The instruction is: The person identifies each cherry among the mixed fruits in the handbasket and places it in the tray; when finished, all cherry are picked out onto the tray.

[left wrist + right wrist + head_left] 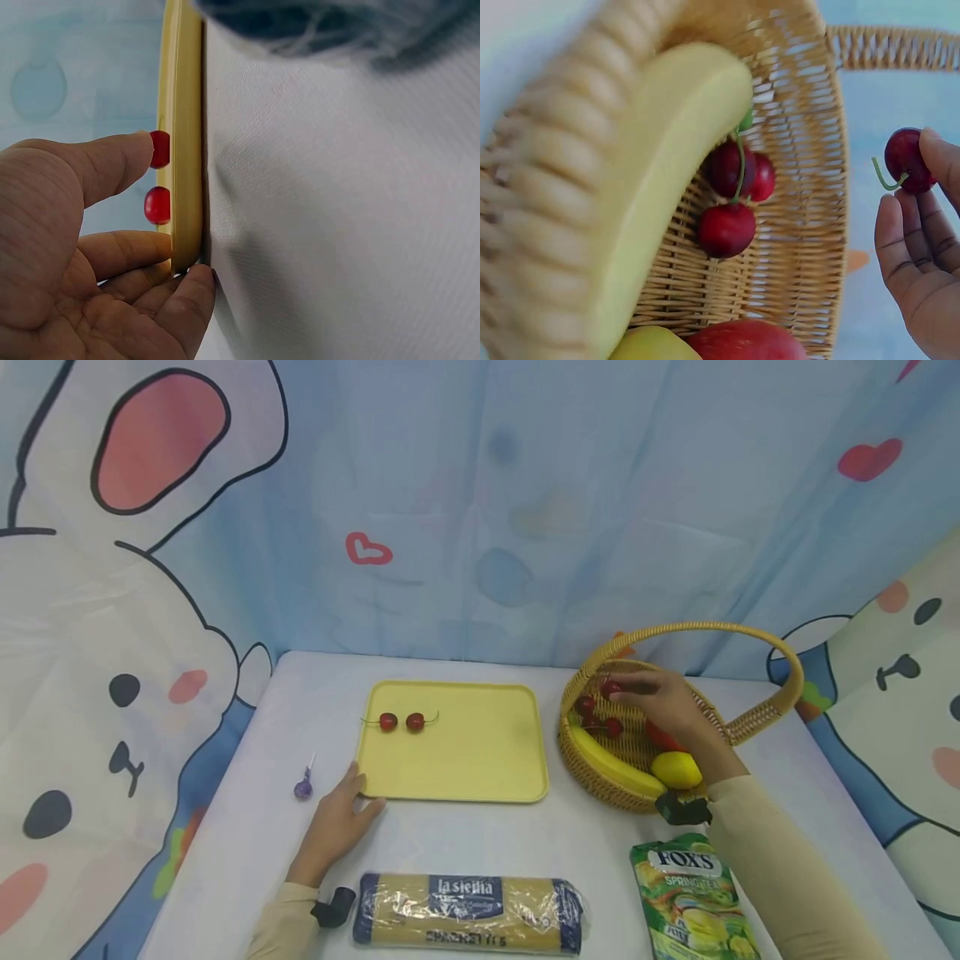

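Observation:
My right hand (663,700) pinches a dark red cherry (906,159) with a green stem between thumb and fingers. It is over the far side of the wicker basket (600,789), under the arched handle. Inside the basket lie several fruits: three more cherries (727,229), a banana (615,766), a yellow lemon (677,770) and a red fruit (663,737). My left hand (337,822) touches the near left corner of a yellow tray (472,752), fingers along its left edge. Two cherries (415,722) with stems lie on the tray's left part.
A pack of spaghetti (468,912) lies at the table's near side. Right of it is a green FOX'S bag (693,893), beside my right forearm. A purple lollipop (303,788) lies left of the tray. A cartoon-printed curtain (465,527) hangs behind the table.

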`<state>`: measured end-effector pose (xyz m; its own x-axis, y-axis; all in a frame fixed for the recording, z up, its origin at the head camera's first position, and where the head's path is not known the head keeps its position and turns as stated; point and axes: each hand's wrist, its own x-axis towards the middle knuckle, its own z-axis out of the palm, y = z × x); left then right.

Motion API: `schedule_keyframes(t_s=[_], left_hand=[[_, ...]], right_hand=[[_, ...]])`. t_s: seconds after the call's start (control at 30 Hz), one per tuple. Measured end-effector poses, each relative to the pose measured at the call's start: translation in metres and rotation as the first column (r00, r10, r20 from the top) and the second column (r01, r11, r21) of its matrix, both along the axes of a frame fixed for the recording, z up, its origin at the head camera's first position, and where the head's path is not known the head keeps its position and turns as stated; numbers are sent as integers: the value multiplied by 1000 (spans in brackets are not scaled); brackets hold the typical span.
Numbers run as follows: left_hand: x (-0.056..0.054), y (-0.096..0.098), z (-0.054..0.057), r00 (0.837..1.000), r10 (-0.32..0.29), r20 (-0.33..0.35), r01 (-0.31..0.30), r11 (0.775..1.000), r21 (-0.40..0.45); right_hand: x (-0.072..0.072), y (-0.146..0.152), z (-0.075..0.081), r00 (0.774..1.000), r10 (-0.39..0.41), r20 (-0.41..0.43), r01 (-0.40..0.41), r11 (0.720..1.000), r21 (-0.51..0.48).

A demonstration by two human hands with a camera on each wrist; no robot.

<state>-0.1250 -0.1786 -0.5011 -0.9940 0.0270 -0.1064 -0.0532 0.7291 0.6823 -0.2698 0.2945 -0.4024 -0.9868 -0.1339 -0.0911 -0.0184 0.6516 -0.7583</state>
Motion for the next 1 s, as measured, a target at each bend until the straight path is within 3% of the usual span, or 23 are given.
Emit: schedule_keyframes(t_s=[0.27, 0.53, 0.77, 1.0], left_hand=[[0, -1, 4, 1000, -2, -6, 1, 1000, -11], [-1, -1, 2, 1000, 6, -8, -6, 1000, -17], [-1, -1, 1, 1000, 10, -12, -10, 1000, -8], [-1, 1, -3, 1000, 9, -2, -9, 1000, 7]], right_hand=[[35, -13, 5, 999, -9, -36, 8, 1000, -15], [59, -49, -8, 988, 83, -132, -100, 987, -122], [59, -93, -25, 981, 163, -105, -181, 964, -197], [46, -136, -50, 981, 175, -85, -192, 940, -282]])
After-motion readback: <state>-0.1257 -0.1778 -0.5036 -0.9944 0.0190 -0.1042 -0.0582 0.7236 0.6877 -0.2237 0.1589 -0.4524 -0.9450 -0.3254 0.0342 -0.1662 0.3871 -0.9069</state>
